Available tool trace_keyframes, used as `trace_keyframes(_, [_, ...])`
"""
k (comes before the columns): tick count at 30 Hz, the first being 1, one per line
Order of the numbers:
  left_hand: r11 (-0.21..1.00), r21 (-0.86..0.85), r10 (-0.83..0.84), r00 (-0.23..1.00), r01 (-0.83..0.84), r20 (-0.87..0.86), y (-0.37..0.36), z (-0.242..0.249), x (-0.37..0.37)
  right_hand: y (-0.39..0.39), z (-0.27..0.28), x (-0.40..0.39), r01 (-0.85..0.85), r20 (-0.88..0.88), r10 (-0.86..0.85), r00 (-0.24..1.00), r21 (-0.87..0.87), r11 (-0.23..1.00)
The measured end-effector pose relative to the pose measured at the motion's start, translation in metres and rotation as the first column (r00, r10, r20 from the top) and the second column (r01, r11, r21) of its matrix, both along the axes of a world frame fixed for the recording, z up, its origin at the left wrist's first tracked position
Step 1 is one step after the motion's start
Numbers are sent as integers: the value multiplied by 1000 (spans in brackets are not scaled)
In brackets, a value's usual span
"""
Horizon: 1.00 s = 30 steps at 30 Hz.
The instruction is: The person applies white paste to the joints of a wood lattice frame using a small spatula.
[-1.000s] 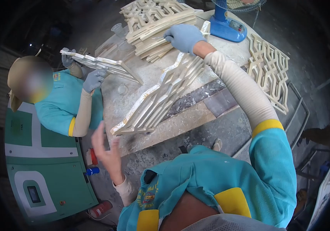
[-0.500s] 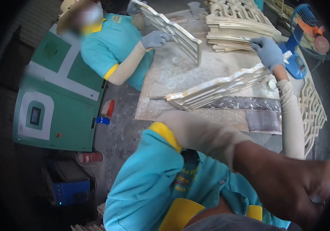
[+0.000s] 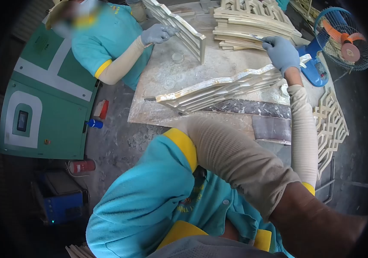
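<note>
My right hand (image 3: 283, 54), in a grey glove, is closed round a thin, blade-like tool (image 3: 256, 38) that points left. Below that hand, a pale wooden lattice panel (image 3: 218, 92) stands on its long edge on the worktable (image 3: 149, 107); its top edge is smeared white, and its right end passes behind my wrist. My bare left hand (image 3: 336, 221) crosses close in front of the camera at the lower right, its fingers hidden at the dark image edge. The left forearm, in a beige sleeve, bends across my chest.
Across the table a co-worker's gloved hand (image 3: 160, 33) is at another lattice panel (image 3: 181, 28). Stacked lattice panels (image 3: 252, 28) lie at the back. A blue fan (image 3: 343, 41) stands at the right, near a leaning lattice (image 3: 331, 124). A green machine (image 3: 48, 116) is at left.
The view has shifted, so the table and panels sit further left and up. My left hand has moved down and right, its fingers slipping out of sight. My right hand still grips the tool.
</note>
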<state>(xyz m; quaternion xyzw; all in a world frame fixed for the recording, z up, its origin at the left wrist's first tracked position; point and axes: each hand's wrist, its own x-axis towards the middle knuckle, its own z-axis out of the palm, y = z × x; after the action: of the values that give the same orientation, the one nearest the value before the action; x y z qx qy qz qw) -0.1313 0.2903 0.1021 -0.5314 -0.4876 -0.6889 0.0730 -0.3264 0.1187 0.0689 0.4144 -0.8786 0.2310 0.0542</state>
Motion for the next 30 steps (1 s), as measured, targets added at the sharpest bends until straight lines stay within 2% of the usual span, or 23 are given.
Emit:
trace_keyframes(3, [1000, -22, 10, 1000, -10, 26, 6, -2, 2, -3, -3, -3, -19, 31, 19, 999, -17, 1000])
trace_keyframes(5, [1000, -30, 9, 999, -8, 48, 6, -3, 6, -5, -8, -10, -104, 89, 105, 990, -9, 995])
trace_keyframes(6, [1000, -8, -8, 999, 8, 50, 9, -1, 5, -7, -14, -12, -87, 1, 87, 996, -44, 995])
trace_keyframes(7, [999, 25, -40, 998, 39, 47, 14, 1, 6, 16, -17, -7, -31, 8, 31, 999, -3, 1000])
trace_keyframes(9, [998, 2, -56, 998, 56, 36, 15, 1, 11, 2, -3, 0, 15, -21, -15, 1000, -33, 999])
trace_keyframes(11, [999, -4, -36, 998, 36, 47, 20, -3, 10, 2, -16, -9, -52, -11, 52, 999, -44, 998])
trace_keyframes(13, [999, -26, -23, 998, 24, 54, 16, 0, 11, -4, -6, -7, -117, 51, 120, 991, -60, 991])
trace_keyframes(15, [999, -35, -35, 997, 37, 62, 18, 0, 13, -12, -6, -5, -95, 67, 99, 993, -62, 994])
trace_keyframes(16, [999, -13, -38, 998, 39, 59, 22, -2, 14, -16, -8, -5, -87, 9, 88, 996, -84, 993])
trace_keyframes(18, [998, 41, -57, 998, 55, 40, 20, 2, 13, 0, -12, -4, -15, -71, 14, 997, -18, 1000])
trace_keyframes(19, [999, 21, -47, 999, 46, 24, 20, 2, 15, -9, -5, -13, -43, -93, 39, 995, -41, 998])
trace_keyframes(22, [1000, 5, -29, 999, 29, 33, 19, 2, 10, -4, -11, -8, -73, 71, 76, 995, -39, 997])
trace_keyframes(24, [999, -14, -45, 998, 46, 40, 24, -4, 14, -3, -11, -10, -53, 48, 56, 997, -59, 997])
trace_keyframes(28, [996, 43, -76, 997, 75, 22, 25, 2, 14, 23, -19, -7, 15, -17, -14, 1000, 25, 1000])
trace_keyframes(30, [998, 18, -60, 998, 60, 12, 26, 5, 17, 4, -12, -8, -52, -60, 50, 997, -36, 998])
